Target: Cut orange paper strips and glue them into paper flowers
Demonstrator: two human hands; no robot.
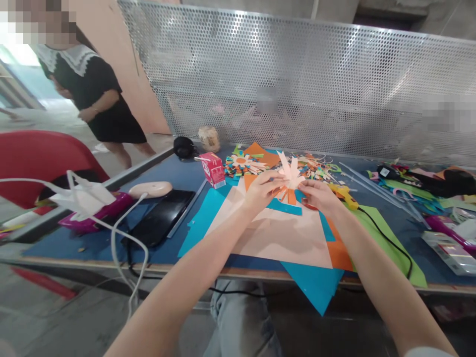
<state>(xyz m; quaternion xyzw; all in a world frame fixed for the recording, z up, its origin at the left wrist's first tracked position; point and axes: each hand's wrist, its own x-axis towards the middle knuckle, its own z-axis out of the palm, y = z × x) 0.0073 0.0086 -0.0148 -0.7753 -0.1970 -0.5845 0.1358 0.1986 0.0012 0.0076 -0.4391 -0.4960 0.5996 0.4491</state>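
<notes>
Between both hands is a paper flower (pixel 292 174) made of pale pink and orange strips, its strips fanning upward and down. My left hand (pixel 263 188) pinches it from the left side, fingers closed on its edge. From the right, my right hand (pixel 317 194) grips the opposite edge with thumb and fingers. Below the hands lie large sheets of pale pink paper (pixel 275 238), with blue paper (pixel 203 213), orange paper (pixel 341 248) and green paper (pixel 386 238) around them. A yellow glue gun (pixel 344 195) rests just right of my right hand.
Cut paper strips (pixel 316 166) pile up at the back. A red drink carton (pixel 213 169), a black phone (pixel 161 218) and a purple tissue box (pixel 94 213) with white cables stand left. A perforated metal panel (pixel 297 74) borders the table's back. A person (pixel 89 94) stands beyond, left.
</notes>
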